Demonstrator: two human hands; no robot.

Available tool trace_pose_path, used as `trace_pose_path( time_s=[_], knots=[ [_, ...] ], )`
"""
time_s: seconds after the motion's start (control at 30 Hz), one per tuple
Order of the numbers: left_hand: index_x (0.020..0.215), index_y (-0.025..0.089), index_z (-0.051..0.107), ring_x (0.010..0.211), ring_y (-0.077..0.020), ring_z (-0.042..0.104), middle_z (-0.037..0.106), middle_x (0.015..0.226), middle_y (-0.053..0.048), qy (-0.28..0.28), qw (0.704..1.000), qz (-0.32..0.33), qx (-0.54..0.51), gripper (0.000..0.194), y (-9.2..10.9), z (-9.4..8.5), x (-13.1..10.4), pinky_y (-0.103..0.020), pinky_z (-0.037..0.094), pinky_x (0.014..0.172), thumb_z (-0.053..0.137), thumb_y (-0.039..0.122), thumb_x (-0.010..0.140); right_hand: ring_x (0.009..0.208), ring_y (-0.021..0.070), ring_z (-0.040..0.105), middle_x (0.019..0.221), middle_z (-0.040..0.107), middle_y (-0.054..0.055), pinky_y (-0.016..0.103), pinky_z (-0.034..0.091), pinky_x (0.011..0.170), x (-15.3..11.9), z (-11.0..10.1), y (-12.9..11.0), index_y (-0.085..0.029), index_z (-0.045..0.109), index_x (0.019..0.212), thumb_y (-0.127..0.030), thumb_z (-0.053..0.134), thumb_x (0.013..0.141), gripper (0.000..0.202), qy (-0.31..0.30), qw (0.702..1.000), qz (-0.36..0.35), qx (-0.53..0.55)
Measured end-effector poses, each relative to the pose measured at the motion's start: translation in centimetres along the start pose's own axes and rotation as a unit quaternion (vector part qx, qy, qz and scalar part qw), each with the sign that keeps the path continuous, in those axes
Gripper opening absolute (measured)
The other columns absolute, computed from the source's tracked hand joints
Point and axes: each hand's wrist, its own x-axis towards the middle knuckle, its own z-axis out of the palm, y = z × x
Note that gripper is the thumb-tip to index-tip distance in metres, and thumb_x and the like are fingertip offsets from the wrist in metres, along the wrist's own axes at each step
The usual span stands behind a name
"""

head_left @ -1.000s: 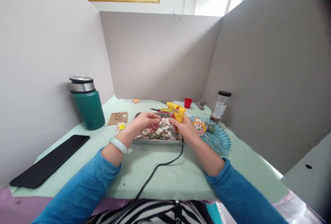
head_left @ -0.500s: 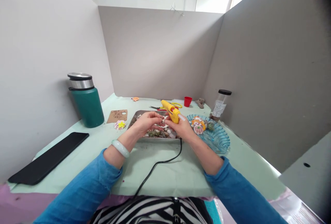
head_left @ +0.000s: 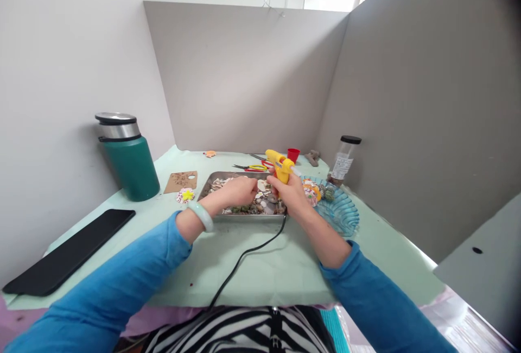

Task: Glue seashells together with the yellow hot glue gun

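My right hand (head_left: pixel 292 194) is wrapped round a yellow hot glue gun (head_left: pixel 280 164), its black cord trailing down over the table. Over the metal tray (head_left: pixel 252 219) my left hand (head_left: pixel 241 190) is closed, knuckles up; whatever its fingers hold, if anything, is hidden. Shells and small stones (head_left: pixel 266 205) fill the tray beneath both hands. A pale shell (head_left: pixel 262 185) shows in the gap between them. Right of the glue gun, a blue glass plate (head_left: pixel 345 216) bears decorated shell pieces (head_left: pixel 312 193) in orange, pink and white.
A green bottle (head_left: pixel 131 165) stands at the left, with a black flat case (head_left: pixel 69 251) in front. Brown board (head_left: pixel 180 181) and a yellow-starred shell piece (head_left: pixel 185 195) lie left of the tray. Behind are scissors (head_left: pixel 256 168), a red cup (head_left: pixel 293 155) and a black-lidded jar (head_left: pixel 344 161).
My hands have moved apart. The left has turned knuckles up and closed over the tray; the right has shifted slightly right with the glue gun. The view has shifted a little.
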Motion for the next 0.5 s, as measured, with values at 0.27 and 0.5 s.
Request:
trace_pose_path(
  time_s=[0.27,0.5],
  knots=[
    [0.078,0.013,0.066,0.074,-0.0251,0.063,0.068,0.082,-0.015,-0.081,0.993,0.039,0.082,0.018,2.1,0.1,3.1,-0.032,0.045,0.070,0.054,0.005,0.068,0.044,0.0099,0.042,0.051,0.049,-0.006,0.023,0.035,0.042,0.5,-0.5,-0.2,-0.019,0.060,0.092,-0.029,0.064,0.067,0.028,0.032,0.999,-0.020,0.013],
    [0.070,0.010,0.062,0.093,-0.0343,0.063,0.066,0.089,-0.019,-0.066,0.997,0.029,-0.030,0.015,2.4,3.3,6.7,-0.041,0.043,0.084,0.055,-0.002,0.064,0.040,0.0095,0.042,0.047,0.049,-0.007,0.023,0.035,0.040,0.6,-0.5,-0.1,-0.018,0.060,0.092,-0.030,0.063,0.067,0.028,0.031,0.999,-0.020,0.018]
  ],
)
